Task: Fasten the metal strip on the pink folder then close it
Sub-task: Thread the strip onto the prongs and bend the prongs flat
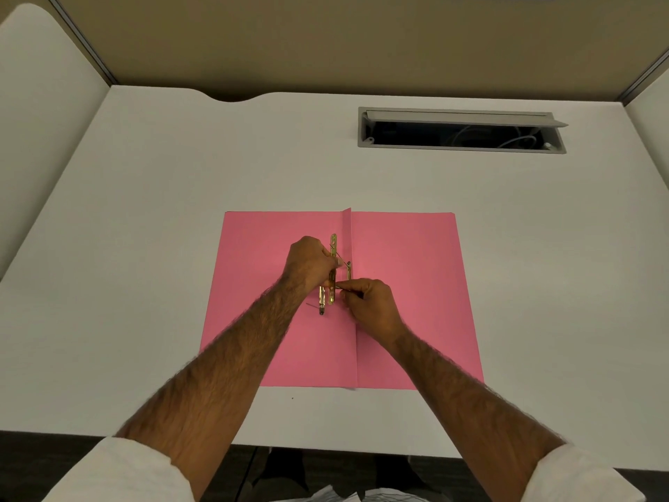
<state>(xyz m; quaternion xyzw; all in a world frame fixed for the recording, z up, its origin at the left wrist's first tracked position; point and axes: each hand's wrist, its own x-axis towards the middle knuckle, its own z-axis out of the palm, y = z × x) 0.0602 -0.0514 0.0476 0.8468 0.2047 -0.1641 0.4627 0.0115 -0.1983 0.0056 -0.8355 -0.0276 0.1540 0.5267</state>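
The fingers of the right hand (373, 306) are pinched together on a thin metal prong (344, 288) just beside the lower half of the brass metal strip (332, 269). The fingers of the left hand (307, 264) are curled down onto the strip's middle, pressing it against the pink folder (405, 284); whether they grip it or only hold it flat cannot be told. A second brass piece (322, 302) lies just left of the strip's near end, below the left fingers. The strip runs alongside the folder's centre crease (346, 226), immediately left of it, directly between the two hands. The folder lies open and flat on the white worktop (181, 175). Well beyond the right fingers, an open cable hatch (459, 130) is set into the worktop.
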